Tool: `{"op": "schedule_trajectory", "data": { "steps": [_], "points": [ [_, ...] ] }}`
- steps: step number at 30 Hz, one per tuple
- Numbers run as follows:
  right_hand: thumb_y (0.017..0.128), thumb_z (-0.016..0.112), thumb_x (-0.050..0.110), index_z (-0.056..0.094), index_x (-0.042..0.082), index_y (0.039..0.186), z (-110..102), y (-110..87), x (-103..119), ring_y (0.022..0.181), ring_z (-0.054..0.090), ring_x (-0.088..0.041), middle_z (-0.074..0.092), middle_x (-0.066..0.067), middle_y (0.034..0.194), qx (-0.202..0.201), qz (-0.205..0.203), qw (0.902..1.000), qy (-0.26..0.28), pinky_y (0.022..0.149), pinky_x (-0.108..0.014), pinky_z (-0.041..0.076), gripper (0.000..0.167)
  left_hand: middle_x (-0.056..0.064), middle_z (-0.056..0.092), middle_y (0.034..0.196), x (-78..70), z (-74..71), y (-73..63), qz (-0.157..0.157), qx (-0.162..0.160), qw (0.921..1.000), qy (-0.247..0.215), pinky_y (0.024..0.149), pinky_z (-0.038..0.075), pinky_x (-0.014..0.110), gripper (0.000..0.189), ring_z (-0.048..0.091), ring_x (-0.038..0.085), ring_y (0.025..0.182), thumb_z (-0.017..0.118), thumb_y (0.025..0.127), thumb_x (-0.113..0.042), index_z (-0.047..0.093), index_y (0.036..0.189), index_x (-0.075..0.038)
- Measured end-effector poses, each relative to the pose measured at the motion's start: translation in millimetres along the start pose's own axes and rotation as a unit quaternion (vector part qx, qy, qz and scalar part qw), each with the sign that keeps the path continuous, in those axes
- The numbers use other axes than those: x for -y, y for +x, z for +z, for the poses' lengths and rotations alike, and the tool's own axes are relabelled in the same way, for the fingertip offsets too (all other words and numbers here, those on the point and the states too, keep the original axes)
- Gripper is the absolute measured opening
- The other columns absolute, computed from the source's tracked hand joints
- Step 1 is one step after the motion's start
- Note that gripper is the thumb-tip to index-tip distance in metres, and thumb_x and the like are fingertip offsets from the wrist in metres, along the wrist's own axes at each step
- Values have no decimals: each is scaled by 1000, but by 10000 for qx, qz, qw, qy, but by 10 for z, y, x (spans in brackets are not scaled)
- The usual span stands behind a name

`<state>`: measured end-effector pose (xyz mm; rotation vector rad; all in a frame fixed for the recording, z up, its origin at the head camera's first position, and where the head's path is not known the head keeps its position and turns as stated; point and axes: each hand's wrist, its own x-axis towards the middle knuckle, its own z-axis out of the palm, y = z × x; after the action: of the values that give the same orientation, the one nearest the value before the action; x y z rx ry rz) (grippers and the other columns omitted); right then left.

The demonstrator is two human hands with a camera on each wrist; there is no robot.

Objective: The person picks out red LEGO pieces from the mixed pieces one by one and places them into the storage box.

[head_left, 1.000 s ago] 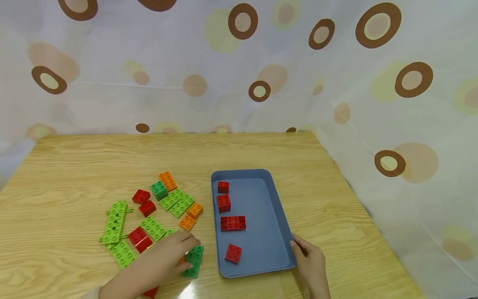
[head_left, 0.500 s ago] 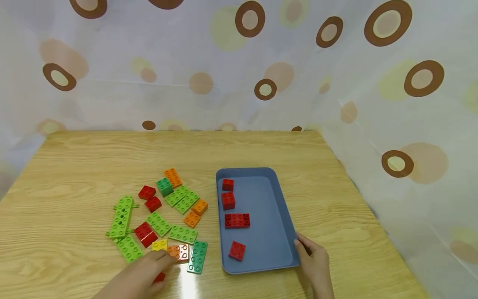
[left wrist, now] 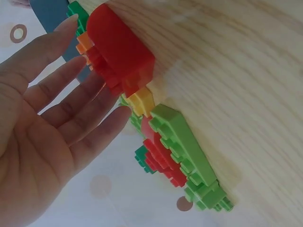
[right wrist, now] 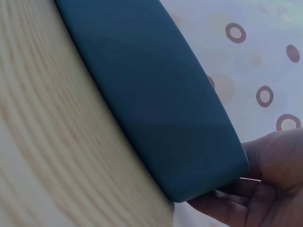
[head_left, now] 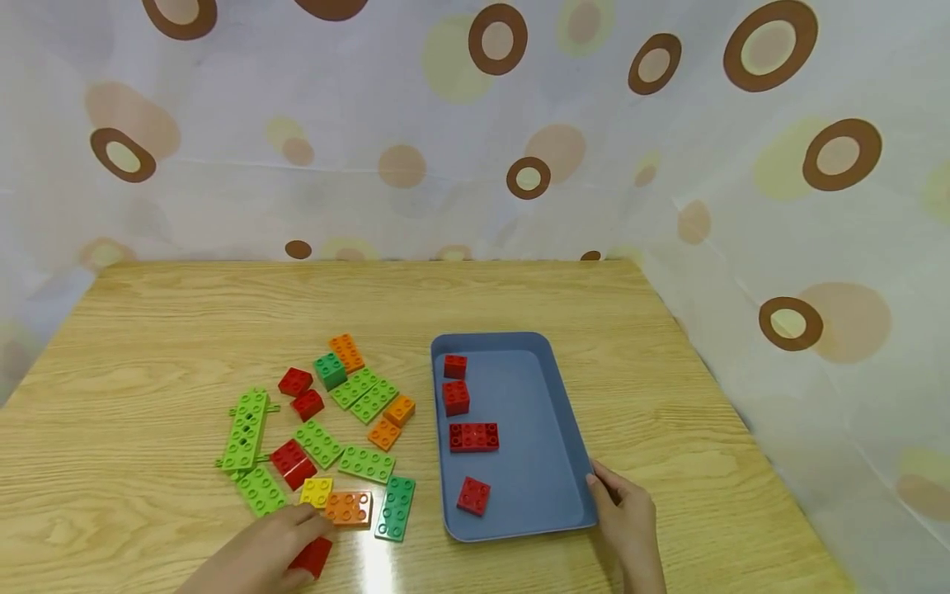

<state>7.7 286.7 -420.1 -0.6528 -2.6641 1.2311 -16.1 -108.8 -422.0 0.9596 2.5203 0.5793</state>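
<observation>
In the head view, my left hand reaches over a red toy brick near the table's front edge. Seen from the left wrist, that brick has a smooth rounded end, and the loosely extended fingers lie at its studded side; the thumb stands apart from it. A yellow brick and an orange brick lie just beyond the hand. My right hand grips the near right corner of a blue-grey tray, also filling the right wrist view. Several red bricks, one a long piece, lie inside along its left side.
Left of the tray, loose bricks are scattered: a dark green plate, light green plates, a long light green piece, red bricks and orange bricks. A patterned cloth hangs behind the wooden table.
My left hand has drawn back left and toward the table's front edge, from over the orange and dark green pieces to the red brick. The right hand keeps its grip on the tray.
</observation>
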Motion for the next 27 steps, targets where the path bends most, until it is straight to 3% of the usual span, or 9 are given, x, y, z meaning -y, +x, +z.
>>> {"op": "schedule_trajectory", "data": {
  "steps": [4, 8, 11, 21, 25, 27],
  "points": [
    [91, 55, 8, 61, -3, 117, -4, 7, -3, 93, 61, -10, 62, -21, 117, -6, 21, 10000, 7, 68, -10, 46, 29, 0, 63, 97, 7, 17, 19, -68, 131, 9999, 71, 73, 52, 32, 34, 58, 15, 84, 78, 71, -17, 66, 103, -10],
    [91, 55, 9, 62, -3, 117, -1, 12, -8, 91, 60, -5, 62, -21, 116, -6, 26, 10000, -2, 69, -9, 45, 29, 0, 63, 94, 9, 34, 31, -60, 121, 9998, 169, 72, 52, 31, 32, 58, 16, 82, 78, 70, -14, 67, 99, -9],
    [91, 55, 9, 62, -3, 117, 4, 13, -10, 98, 61, -15, 62, -21, 116, -9, 27, 10000, -30, 69, -9, 45, 29, 0, 62, 92, 19, 51, 38, -85, 140, 9997, 194, 70, 52, 30, 31, 57, 14, 80, 78, 69, -12, 67, 97, -8],
    [92, 54, 9, 61, -3, 118, -2, 3, -6, 105, 61, -28, 61, -22, 117, 20, -19, 10000, -52, 69, -9, 45, 29, 0, 62, 94, -6, 52, 38, -143, 192, 9997, 60, 71, 51, 29, 32, 56, 13, 81, 77, 72, -16, 67, 101, -7],
    [92, 55, 10, 61, -4, 118, -2, 3, -9, 105, 61, -28, 61, -23, 116, 20, -47, 10000, -60, 69, -10, 45, 30, -1, 62, 95, -80, 16, 45, -6, 61, 9998, 180, 70, 52, 27, 33, 55, 11, 80, 77, 73, -18, 66, 103, -7],
    [91, 56, 10, 61, -3, 117, 1, 9, -9, 101, 62, -21, 62, -22, 116, -6, -24, 10000, -54, 69, -10, 45, 30, 0, 61, 96, -136, -10, 61, 141, -56, 9995, 287, 71, 52, 27, 34, 56, 12, 82, 76, 73, -18, 66, 104, -8]
  ]
}}
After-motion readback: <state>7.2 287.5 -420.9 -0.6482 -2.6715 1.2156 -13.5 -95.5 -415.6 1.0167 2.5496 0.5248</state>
